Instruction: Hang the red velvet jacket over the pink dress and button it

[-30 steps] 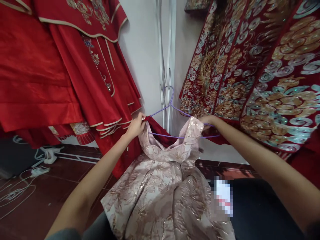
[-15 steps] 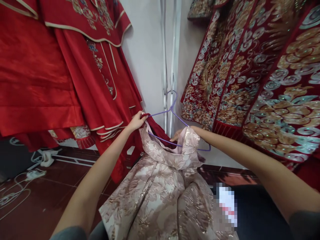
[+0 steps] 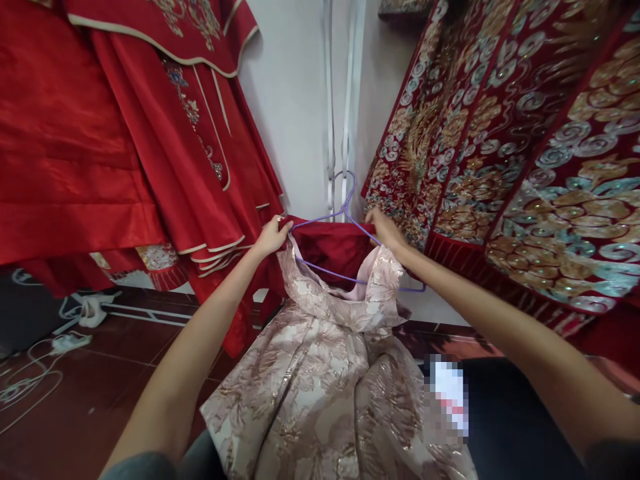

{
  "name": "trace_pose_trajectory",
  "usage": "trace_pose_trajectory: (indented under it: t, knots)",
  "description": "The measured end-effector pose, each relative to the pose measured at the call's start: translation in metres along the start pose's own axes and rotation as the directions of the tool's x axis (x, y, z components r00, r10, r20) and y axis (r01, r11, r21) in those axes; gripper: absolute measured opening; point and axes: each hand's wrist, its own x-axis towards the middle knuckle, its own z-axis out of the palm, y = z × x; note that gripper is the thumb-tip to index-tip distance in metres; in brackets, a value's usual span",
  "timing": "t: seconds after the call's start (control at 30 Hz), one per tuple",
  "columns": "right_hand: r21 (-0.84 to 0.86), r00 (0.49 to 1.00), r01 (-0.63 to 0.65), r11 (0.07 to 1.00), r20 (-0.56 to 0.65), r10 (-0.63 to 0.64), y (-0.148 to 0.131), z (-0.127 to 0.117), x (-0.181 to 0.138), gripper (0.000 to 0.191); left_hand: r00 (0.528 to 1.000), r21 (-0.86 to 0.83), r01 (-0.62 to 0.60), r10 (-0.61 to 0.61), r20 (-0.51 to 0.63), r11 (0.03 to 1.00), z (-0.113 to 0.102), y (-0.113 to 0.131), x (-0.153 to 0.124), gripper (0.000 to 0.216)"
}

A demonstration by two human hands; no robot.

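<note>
A pale pink brocade dress point(image 3: 320, 360) with gold-toned floral relief hangs from a purple hanger point(image 3: 345, 208). Behind the hanger, a dark red cloth point(image 3: 333, 250) spans the dress's neckline with its upper edge nearly straight. My left hand point(image 3: 274, 237) pinches the cloth's left upper corner, close to the dress's left shoulder strap. At the opposite corner my right hand point(image 3: 386, 230) has its fingers closed on the cloth edge, just above the right strap. The cloth's lower part is hidden behind the dress.
Red garments with cream piping point(image 3: 185, 153) hang at left; a heavily embroidered red garment point(image 3: 480, 153) hangs at right. White metal poles point(image 3: 345, 100) stand against the wall. White cables point(image 3: 35, 380) and a power strip point(image 3: 70, 342) lie on the dark red tiled floor.
My right hand has come up from behind the neckline to the right side of the hanger. The red cloth, formerly drooping, is now spread between both hands.
</note>
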Motion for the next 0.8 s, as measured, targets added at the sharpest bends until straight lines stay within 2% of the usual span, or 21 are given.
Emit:
trace_pose_trajectory:
  t: [0.1, 0.17, 0.3, 0.4, 0.47, 0.53, 0.6, 0.67, 0.73, 0.8]
  knots:
    - [-0.125, 0.957, -0.078, 0.989, -0.288, 0.039, 0.008, -0.012, -0.009, 0.038, 0.998, 0.126, 0.053, -0.047, -0.045, 0.991, 0.000, 0.004, -0.004, 0.026]
    - [-0.204, 0.928, -0.123, 0.971, -0.369, 0.040, 0.014, -0.022, -0.020, 0.034, 0.997, 0.198, 0.064, -0.056, -0.046, 0.978, 0.002, 0.008, -0.007, 0.029]
    - [-0.350, 0.953, -0.071, 0.934, -0.300, -0.040, 0.022, -0.048, -0.051, 0.033, 0.998, 0.293, 0.056, -0.061, 0.008, 0.955, 0.004, 0.013, -0.012, 0.033]
    - [-0.443, 0.959, -0.050, 0.895, -0.273, -0.081, 0.019, -0.068, -0.077, 0.028, 0.998, 0.338, 0.051, -0.057, 0.008, 0.940, 0.003, 0.016, -0.018, 0.034]
    - [-0.481, 0.964, -0.090, 0.872, -0.260, -0.045, 0.014, -0.079, -0.094, 0.021, 0.999, 0.363, 0.041, -0.041, -0.007, 0.931, 0.002, 0.019, -0.023, 0.035]
    - [-0.507, 0.968, -0.169, 0.845, -0.246, 0.045, 0.006, -0.086, -0.109, 0.019, 0.999, 0.383, 0.036, -0.031, -0.019, 0.923, 0.001, 0.023, -0.029, 0.036]
    - [-0.495, 0.960, -0.233, 0.837, -0.256, 0.115, -0.004, -0.089, -0.123, 0.022, 0.999, 0.402, 0.052, -0.042, -0.033, 0.914, 0.001, 0.028, -0.034, 0.036]
    - [-0.435, 0.952, -0.231, 0.870, -0.284, 0.111, -0.013, -0.087, -0.133, 0.028, 0.996, 0.424, 0.082, -0.064, -0.057, 0.902, 0.001, 0.033, -0.038, 0.036]
    - [-0.362, 0.955, -0.164, 0.918, -0.292, 0.055, -0.018, -0.078, -0.140, 0.031, 0.994, 0.447, 0.106, -0.078, -0.082, 0.888, 0.000, 0.037, -0.042, 0.035]
    - [-0.280, 0.969, -0.070, 0.957, -0.245, -0.001, -0.015, -0.063, -0.142, 0.029, 0.993, 0.470, 0.107, -0.067, -0.101, 0.876, 0.001, 0.040, -0.046, 0.036]
